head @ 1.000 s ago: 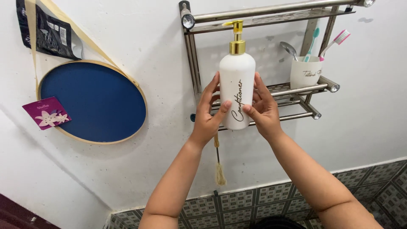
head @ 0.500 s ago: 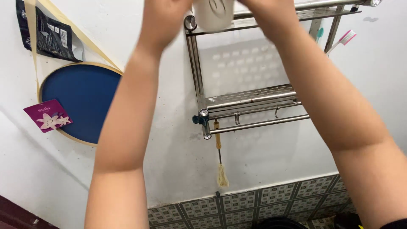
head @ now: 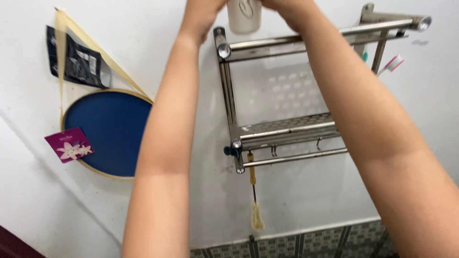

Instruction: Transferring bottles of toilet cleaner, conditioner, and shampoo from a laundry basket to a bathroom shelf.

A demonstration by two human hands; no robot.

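- I'm looking at 1 white bottle (head: 244, 16), smooth and cylindrical, only its lower body in frame at the top edge, just above the top rail of the rack (head: 287, 129).
- My left hand (head: 203, 9) presses against the bottle's left side and my right hand (head: 287, 7) against its right; the bottle sits between the 2 of them. Fingers are cut off by the frame, so I can't tell how tightly they're wrapped.
- The rack is shiny tubular metal with 2 tiers and a perforated lower shelf, fixed to a rough white wall (head: 296, 200).
- 1 pink-and-white toothbrush (head: 391, 64) peeks out behind my right forearm.
- 1 thin brush (head: 255, 191) with a frayed pale tip hangs below the rack.
- 1 round blue mirror (head: 107, 134) with a pale wooden rim hangs left, 1 purple card (head: 69, 145) on its edge and 1 black packet (head: 76, 64) above it.
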